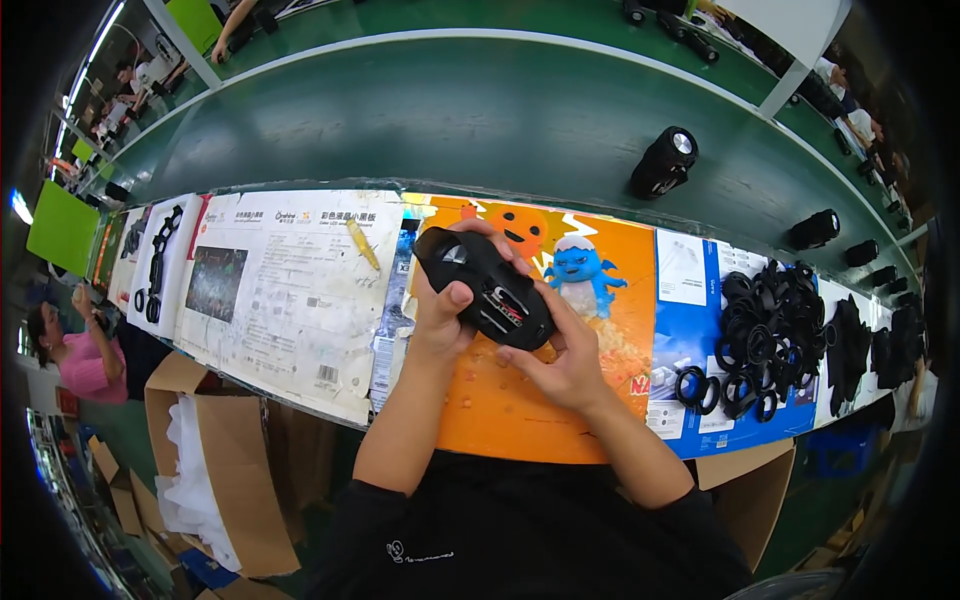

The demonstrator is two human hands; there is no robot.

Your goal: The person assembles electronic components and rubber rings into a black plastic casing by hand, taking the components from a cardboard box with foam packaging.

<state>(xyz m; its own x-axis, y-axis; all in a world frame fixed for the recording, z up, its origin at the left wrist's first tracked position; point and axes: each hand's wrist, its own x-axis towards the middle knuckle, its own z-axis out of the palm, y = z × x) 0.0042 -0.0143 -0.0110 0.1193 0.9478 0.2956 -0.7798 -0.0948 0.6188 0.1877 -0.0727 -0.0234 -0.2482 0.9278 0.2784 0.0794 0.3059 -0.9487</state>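
So there's one black speaker-like unit (492,288) held up over the orange sheet (480,420), left hand (445,315) curled around its upper-left end and right hand (568,362) gripping the lower-right end, probably for a steady hold with the decorated face in view. Off to the right, a heap of black rings (765,325) sits on the blue sheet (690,435), I guess for easy reach, but it's way too tangled to count. Farther back, one black cylinder (664,165) sits alone on the green surface (400,130) and at least three more trail off right, likely parked there to save workspace.
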